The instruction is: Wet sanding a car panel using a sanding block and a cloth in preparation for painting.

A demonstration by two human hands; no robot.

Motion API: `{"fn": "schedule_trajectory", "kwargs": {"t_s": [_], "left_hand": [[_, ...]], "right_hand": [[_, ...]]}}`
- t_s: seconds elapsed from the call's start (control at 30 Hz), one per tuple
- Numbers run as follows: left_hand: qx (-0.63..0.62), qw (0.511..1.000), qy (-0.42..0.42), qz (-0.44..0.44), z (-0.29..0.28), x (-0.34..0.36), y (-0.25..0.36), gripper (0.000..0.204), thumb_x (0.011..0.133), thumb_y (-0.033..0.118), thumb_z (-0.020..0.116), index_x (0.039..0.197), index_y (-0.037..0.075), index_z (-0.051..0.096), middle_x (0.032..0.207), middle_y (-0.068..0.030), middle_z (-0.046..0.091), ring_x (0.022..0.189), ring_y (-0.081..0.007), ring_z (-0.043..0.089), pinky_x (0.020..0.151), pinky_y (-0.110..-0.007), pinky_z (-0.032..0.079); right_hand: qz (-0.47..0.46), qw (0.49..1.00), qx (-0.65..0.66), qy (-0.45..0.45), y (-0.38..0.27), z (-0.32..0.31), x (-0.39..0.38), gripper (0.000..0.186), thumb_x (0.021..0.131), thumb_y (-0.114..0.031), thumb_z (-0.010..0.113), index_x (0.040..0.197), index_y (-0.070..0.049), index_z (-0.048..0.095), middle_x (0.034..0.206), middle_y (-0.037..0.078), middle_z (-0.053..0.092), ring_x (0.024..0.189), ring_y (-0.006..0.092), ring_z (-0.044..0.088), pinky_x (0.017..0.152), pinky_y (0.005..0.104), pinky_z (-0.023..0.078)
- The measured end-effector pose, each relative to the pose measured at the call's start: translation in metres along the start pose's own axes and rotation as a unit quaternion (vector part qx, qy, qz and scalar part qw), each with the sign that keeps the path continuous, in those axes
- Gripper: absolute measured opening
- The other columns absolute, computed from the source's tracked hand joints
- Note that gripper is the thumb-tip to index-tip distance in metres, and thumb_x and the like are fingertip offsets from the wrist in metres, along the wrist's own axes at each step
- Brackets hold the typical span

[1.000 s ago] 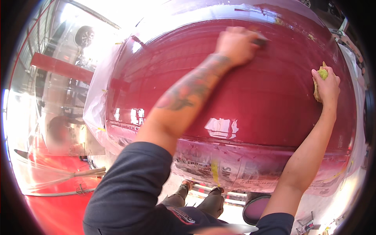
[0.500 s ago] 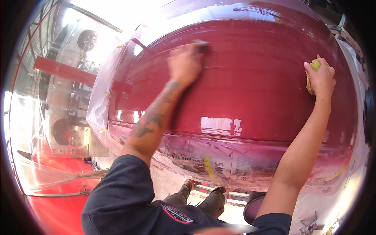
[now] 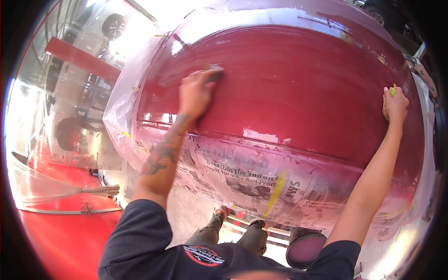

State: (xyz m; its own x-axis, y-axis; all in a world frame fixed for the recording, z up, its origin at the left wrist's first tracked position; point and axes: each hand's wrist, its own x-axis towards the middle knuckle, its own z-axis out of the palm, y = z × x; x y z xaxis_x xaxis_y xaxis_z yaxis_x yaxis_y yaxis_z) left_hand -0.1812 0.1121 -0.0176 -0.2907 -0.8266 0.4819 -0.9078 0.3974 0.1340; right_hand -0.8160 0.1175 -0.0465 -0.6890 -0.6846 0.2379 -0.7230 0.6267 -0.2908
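A large, glossy dark red car panel [image 3: 289, 93] spreads in front of me, its surface looking wet. On its left part my left hand [image 3: 195, 93] is closed around a small dark grey sanding block [image 3: 214, 73], held against the paint; the block is slightly blurred. Over near the panel's right edge, my right hand [image 3: 396, 106] grips a yellow-green sponge [image 3: 393, 91], mostly hidden by the fingers. Whether the sponge touches the panel I cannot tell.
Masking newspaper [image 3: 242, 172] with yellow tape covers the panel's near side; plastic film [image 3: 123, 100] hangs at its left. By my feet stands a dark round bucket [image 3: 305, 247]. Left are a red plastic-draped surface [image 3: 65, 233], a red beam [image 3: 84, 60] and a covered car [image 3: 74, 112].
My left hand has slid the sanding block left and toward me across the panel. My right hand, still gripping the sponge, appears a little farther right. The whole view has shifted somewhat.
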Motion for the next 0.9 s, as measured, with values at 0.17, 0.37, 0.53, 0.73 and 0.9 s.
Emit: {"fn": "schedule_trajectory", "kwargs": {"t_s": [0.17, 0.37, 0.53, 0.73, 0.9], "left_hand": [[0.147, 0.949, -0.001, -0.278, -0.038, -0.044, -0.097, 0.034, 0.094, 0.03, 0.067, 0.129, 0.026, 0.066, 0.126, -0.0092, 0.066, 0.114, -0.0348, 0.06, 0.094, -0.049, 0.049], [-0.044, 0.995, -0.057, -0.076, -0.013, -0.021, 0.053, 0.05, 0.092, 0.045, 0.069, 0.135, 0.019, 0.063, 0.135, -0.0229, 0.058, 0.118, -0.0419, 0.055, 0.096, -0.052, 0.048], [-0.319, 0.936, -0.128, -0.081, -0.053, -0.021, 0.04, 0.063, 0.101, 0.046, 0.06, 0.144, 0.001, 0.053, 0.138, -0.0296, 0.058, 0.127, -0.0453, 0.056, 0.106, -0.045, 0.046], [-0.351, 0.924, -0.05, -0.147, -0.073, -0.037, -0.07, 0.057, 0.102, 0.036, 0.061, 0.142, -0.003, 0.052, 0.138, -0.0292, 0.058, 0.126, -0.0431, 0.058, 0.106, -0.045, 0.046], [-0.334, 0.938, -0.061, -0.073, -0.078, -0.033, -0.085, 0.059, 0.1, 0.037, 0.063, 0.144, -0.001, 0.05, 0.141, -0.0275, 0.056, 0.132, -0.0417, 0.053, 0.11, -0.045, 0.043]], "right_hand": [[-0.036, 0.999, 0.022, 0.024, -0.106, -0.009, -0.083, 0.06, 0.088, -0.053, 0.072, 0.14, -0.027, 0.057, 0.138, 0.021, 0.055, 0.123, 0.0407, 0.059, 0.102, 0.0492, 0.05], [-0.162, 0.976, 0.018, -0.147, -0.286, -0.015, -0.179, 0.101, 0.074, -0.072, 0.074, 0.155, -0.023, 0.039, 0.151, 0.026, 0.042, 0.143, 0.0422, 0.04, 0.116, 0.05, 0.036], [-0.285, 0.863, 0.375, -0.185, -0.378, -0.024, -0.244, 0.11, 0.077, -0.075, 0.069, 0.156, -0.006, 0.036, 0.159, 0.029, 0.035, 0.149, 0.0413, 0.032, 0.119, 0.0499, 0.032], [-0.111, 0.977, 0.076, -0.169, -0.381, -0.093, -0.378, 0.076, 0.084, -0.05, 0.077, 0.142, -0.009, 0.051, 0.139, 0.026, 0.05, 0.131, 0.044, 0.049, 0.106, 0.0544, 0.044], [-0.186, 0.977, 0.005, -0.105, -0.357, -0.049, -0.382, 0.054, 0.088, -0.042, 0.075, 0.133, -0.015, 0.059, 0.135, 0.022, 0.052, 0.125, 0.0404, 0.051, 0.1, 0.0537, 0.047]]}}
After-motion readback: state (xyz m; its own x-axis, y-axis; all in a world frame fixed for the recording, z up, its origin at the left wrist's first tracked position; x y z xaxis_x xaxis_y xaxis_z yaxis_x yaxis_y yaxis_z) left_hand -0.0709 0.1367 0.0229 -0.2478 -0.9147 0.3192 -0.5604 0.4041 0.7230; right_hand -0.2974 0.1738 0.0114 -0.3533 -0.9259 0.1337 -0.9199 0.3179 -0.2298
